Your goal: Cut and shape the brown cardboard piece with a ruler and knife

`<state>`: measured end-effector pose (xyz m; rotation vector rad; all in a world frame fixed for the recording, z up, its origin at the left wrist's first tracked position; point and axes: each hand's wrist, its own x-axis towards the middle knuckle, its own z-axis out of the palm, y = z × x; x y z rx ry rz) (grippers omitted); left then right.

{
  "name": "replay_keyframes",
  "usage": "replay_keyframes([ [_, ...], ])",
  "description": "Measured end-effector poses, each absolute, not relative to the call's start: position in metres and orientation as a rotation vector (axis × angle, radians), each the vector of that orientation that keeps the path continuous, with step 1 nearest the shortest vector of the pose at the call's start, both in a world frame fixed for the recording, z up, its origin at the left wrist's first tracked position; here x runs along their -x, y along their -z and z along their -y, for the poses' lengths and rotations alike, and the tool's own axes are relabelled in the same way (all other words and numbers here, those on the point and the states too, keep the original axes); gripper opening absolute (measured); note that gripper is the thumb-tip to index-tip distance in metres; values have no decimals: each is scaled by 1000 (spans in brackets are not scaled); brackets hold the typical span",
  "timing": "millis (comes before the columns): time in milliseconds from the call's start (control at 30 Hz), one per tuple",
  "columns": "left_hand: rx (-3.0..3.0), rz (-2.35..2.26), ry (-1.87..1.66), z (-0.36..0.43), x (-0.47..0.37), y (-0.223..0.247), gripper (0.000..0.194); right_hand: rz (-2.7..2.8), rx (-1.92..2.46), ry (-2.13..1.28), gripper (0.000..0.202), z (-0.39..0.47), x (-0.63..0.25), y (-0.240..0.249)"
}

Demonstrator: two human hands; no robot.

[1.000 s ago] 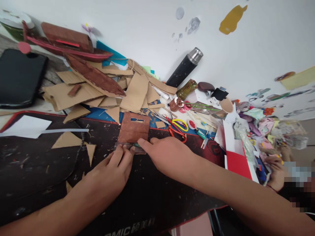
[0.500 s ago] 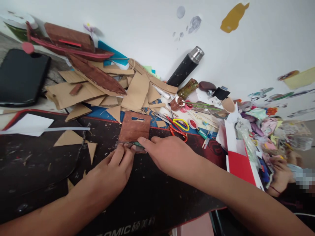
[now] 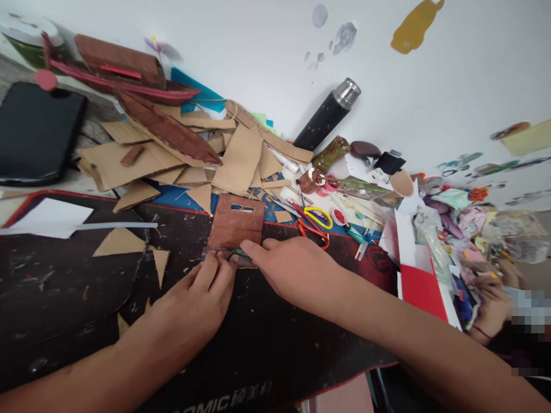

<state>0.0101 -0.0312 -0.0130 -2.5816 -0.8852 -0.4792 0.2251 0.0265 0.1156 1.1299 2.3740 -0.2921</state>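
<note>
A brown-covered flat piece point(image 3: 236, 226) with a rectangular slot near its top lies on the dark mat. Across its lower edge runs a clear ruler-like strip point(image 3: 247, 261). My left hand point(image 3: 206, 287) presses this strip down with bent fingertips held close together. My right hand point(image 3: 297, 267) is closed at the strip's right side, thumb pointing left. Beside that thumb shows a small green part point(image 3: 239, 251) of a slim tool; the rest is hidden by my fingers, so I cannot tell its kind.
Cardboard scraps point(image 3: 118, 244), a brown boat-shaped piece point(image 3: 172, 126) and a model boat point(image 3: 124, 74) lie at the back left. Yellow-handled scissors point(image 3: 318, 218) and a black thermos point(image 3: 322, 120) are right of them. Another person's hand point(image 3: 491, 304) is at far right.
The view has shifted very slightly. Both hands and the brown piece keep practically the same places.
</note>
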Motion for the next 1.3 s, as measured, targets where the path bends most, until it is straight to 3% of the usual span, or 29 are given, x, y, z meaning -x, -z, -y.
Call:
replay_keyframes([
  [567, 2620, 922, 503, 33, -8, 14, 55, -2370, -1041, 233, 31, -33, -209, -125],
  [833, 2678, 932, 518, 34, -7, 19, 55, -2344, -1028, 204, 45, -28, -213, -123],
  [1300, 2604, 900, 532, 31, -7, 18, 56, -2270, -1030, 197, 52, -24, -221, -128],
])
